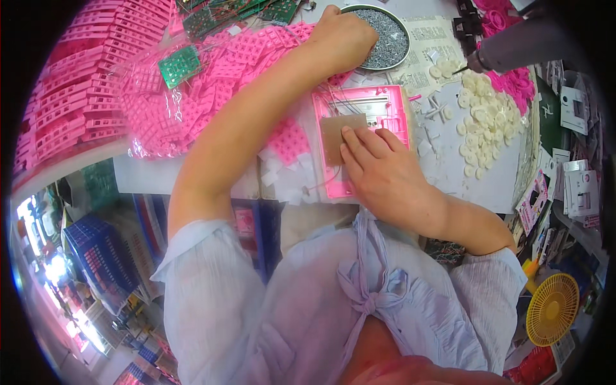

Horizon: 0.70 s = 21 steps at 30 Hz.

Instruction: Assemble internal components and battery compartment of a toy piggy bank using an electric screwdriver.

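Observation:
A pink plastic casing (403, 119) lies on the table in front of me, with thin wires and a metal-and-white inside showing. Over its left part sits a flat brown board (335, 138). My right hand (388, 170) rests on the board and the casing's lower edge, fingers stretched out and lying flat; its thumb is hidden. Farther up, my left hand (343, 42) is curled closed at the left rim of a round dish (407, 40) full of small silver screws (387, 38). What its fingertips hold, if anything, cannot be made out.
Left of the casing, a clear bag of pink keypad pieces (173, 115) carries a green circuit board (179, 66). Stacked pink casings (83, 96) stand beyond. White round pieces (484, 122) lie right, beneath a hanging power screwdriver (513, 51). Green boards (218, 16) lie at the back.

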Each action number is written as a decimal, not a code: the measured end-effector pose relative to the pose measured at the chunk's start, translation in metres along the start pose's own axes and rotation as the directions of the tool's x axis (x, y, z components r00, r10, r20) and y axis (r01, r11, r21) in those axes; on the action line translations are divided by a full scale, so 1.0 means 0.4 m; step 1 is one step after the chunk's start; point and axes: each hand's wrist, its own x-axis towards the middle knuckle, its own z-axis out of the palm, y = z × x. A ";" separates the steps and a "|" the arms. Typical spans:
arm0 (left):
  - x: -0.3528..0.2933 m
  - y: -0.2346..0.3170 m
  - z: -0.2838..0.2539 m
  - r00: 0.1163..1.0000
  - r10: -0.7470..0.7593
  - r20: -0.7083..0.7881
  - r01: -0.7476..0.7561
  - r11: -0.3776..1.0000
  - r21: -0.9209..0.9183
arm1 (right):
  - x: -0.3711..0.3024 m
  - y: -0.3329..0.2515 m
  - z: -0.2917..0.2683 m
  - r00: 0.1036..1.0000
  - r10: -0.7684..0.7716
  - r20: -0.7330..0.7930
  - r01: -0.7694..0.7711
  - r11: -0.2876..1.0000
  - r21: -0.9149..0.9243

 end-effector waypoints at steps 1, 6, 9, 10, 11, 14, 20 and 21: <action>0.002 -0.003 0.011 1.000 0.016 -0.025 -0.015 1.000 0.028 | 0.000 0.002 0.001 1.000 0.005 -0.004 -0.005 1.000 0.008; -0.010 -0.005 0.012 0.986 0.085 -0.141 -0.095 0.993 -0.066 | 0.002 0.007 -0.014 1.000 -0.006 0.012 0.006 0.999 0.037; 0.007 -0.017 0.031 0.988 0.087 -0.127 -0.091 0.995 -0.026 | 0.004 0.021 -0.024 1.000 -0.021 -0.015 0.022 0.997 0.076; 0.011 -0.020 0.036 0.988 0.080 -0.135 -0.083 0.996 -0.013 | 0.005 0.031 -0.028 0.999 -0.027 -0.025 0.030 0.991 0.130; 0.010 -0.021 0.030 0.984 0.087 -0.156 -0.094 0.995 -0.037 | 0.007 0.044 -0.031 0.999 -0.037 -0.036 0.043 0.982 0.185; 0.010 -0.027 0.013 0.984 0.109 -0.140 -0.121 0.989 -0.082 | 0.012 0.065 -0.047 0.997 -0.071 -0.043 0.080 0.958 0.275; 0.011 -0.032 0.025 0.994 0.078 -0.083 -0.077 0.997 0.010 | 0.012 0.296 -0.163 0.794 0.205 -0.572 0.109 0.878 0.466; 0.044 -0.020 0.023 0.987 0.089 -0.131 -0.092 0.996 -0.018 | -0.002 0.385 -0.221 0.467 0.394 -0.791 -0.071 0.909 0.411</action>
